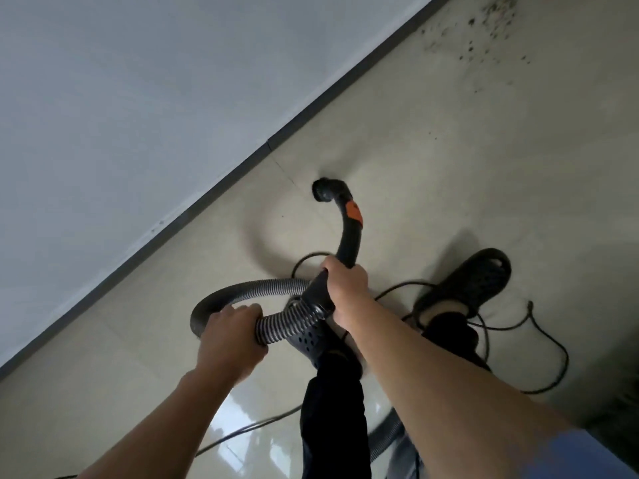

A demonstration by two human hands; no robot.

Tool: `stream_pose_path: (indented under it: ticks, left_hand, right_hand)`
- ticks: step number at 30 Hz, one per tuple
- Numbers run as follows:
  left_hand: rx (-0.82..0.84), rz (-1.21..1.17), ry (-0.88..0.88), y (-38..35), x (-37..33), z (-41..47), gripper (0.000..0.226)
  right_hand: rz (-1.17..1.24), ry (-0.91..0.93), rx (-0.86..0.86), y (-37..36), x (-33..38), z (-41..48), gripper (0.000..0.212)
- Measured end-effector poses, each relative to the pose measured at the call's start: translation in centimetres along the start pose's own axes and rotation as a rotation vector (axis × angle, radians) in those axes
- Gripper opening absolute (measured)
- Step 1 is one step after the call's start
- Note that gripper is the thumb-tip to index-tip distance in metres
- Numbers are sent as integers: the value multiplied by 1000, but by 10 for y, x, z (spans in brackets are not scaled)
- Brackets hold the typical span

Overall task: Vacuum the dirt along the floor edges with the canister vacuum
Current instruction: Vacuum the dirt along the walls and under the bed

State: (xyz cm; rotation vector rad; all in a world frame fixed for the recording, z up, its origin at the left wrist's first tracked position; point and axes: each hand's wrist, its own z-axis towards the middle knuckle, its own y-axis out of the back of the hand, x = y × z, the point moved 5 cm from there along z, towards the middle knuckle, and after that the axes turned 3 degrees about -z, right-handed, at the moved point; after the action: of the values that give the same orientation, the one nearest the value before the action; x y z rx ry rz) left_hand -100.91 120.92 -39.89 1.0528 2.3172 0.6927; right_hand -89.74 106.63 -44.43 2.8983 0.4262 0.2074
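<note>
Beige floor (449,160) meets a dark baseboard (186,214), with dirt (498,19) at one o'clock. The right hand (345,285) curls its fingers round the central curved vacuum handle (349,236); the left hand (228,340) grips the ribbed hose (287,321) at seven o'clock.

Both bare arms reach forward and down, the left hand (228,337) curled round the hose (287,321), the right hand (345,283) gripping the handle (350,242).

Nozzle (323,190) betw. baseboard (221,178) & shoe (473,281); dirt (484,32) far ahead.
</note>
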Motion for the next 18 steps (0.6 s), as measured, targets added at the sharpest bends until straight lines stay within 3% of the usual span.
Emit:
stream_pose_path:
  ticks: [3,5,8,11,14,18]
  left_hand:
    - [-48,0,-95,16,-48,19,14]
    - [-92,51,-196,25,-84,33,14]
    - [-134,101,-266,36,-116,50,17]
    - [-147,128,-207,48,-109,55,17]
    - [-131,133,-77,52,-76,48,20]
    - [-92,107,22,55,-59,30,30]
  right_hand:
    - [255,-85,-151,58,-4,8,44]
    - [423,-120,-164,86,-5,17,50]
    - [494,-137,-160,107,-1,30,54]
    - [536,-122,-117,94,21,21,49]
    - [411,-70,-7,60,45,9,34]
    - [163,-26,121,27,66,-1,35]
